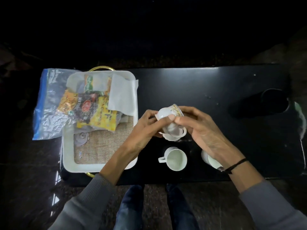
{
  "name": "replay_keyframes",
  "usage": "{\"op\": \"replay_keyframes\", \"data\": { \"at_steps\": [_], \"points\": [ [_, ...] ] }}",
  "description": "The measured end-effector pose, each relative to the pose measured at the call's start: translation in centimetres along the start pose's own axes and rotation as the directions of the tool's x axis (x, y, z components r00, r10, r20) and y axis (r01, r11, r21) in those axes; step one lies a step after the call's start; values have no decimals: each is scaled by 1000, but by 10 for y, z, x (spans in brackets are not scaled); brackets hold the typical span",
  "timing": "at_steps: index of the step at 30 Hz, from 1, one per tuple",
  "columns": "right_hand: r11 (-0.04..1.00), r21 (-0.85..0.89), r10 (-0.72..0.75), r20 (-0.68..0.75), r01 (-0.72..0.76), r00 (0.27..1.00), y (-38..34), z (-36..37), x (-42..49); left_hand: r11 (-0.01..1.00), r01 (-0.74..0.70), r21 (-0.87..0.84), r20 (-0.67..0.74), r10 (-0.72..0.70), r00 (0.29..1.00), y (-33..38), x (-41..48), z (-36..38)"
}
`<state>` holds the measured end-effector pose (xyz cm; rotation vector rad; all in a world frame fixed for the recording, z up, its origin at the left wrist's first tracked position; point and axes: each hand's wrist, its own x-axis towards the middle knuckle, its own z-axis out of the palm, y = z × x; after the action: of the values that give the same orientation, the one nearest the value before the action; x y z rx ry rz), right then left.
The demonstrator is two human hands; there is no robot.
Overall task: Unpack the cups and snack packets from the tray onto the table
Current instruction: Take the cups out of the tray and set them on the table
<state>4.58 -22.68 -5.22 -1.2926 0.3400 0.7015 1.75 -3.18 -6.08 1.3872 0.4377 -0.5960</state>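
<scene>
White cup (163,113) sits tilted in both hands, just right of tray (99,167), above black surface (216,90). L hand (142,130) & R hand (204,130) curl fingers round it. Snack pkts (93,110) lie in tray's far half; 2nd cup (176,159) stands upright right of tray.

No legible text on snack packets (93,110)

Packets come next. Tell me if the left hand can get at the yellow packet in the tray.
Probably yes, once freed: the left hand grips the cup, but the yellow packet lies uncovered close by, nothing between.
</scene>
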Motion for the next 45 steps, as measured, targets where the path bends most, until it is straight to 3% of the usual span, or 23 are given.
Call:
{"op": "replay_keyframes", "data": {
  "at_steps": [4, 7, 11, 13, 16, 19, 24, 41, 45],
  "points": [
    [999, -3, -44, 112, 45, 993, -7, -49, -16, 965, -81, 251, 152, 43, 987, 19, 17, 20],
    [996, -42, -72, 101, 76, 992, -12, -80, -24, 902, -160, 402, 291, 40, 956, 31, 32, 43],
    [942, -285, -164, 66, 176, 984, -14, -113, -33, 827, -225, 515, 371, 22, 928, 31, 48, 71],
    [863, -471, -189, 32, 181, 982, -12, -124, -36, 741, -272, 614, 371, 33, 928, 22, 54, 84],
    [662, -730, -252, -7, 167, 968, -8, -128, -35, 581, -332, 743, 334, 108, 936, 2, 57, 101],
    [490, -847, -283, 70, 208, 956, 2, -128, -28, 513, -308, 801, 277, 139, 951, -17, 59, 114],
    [395, -897, -254, 102, 199, 962, 17, -128, -18, 555, -243, 795, 200, 138, 970, -37, 63, 125],
    [341, -918, -239, 125, 204, 963, 28, -129, -4, 552, -215, 805, 157, 151, 976, -40, 70, 126],
    [219, -958, -207, 141, 186, 968, 23, -125, -4, 573, -207, 793, 148, 147, 978, -37, 68, 127]
  ]
}}
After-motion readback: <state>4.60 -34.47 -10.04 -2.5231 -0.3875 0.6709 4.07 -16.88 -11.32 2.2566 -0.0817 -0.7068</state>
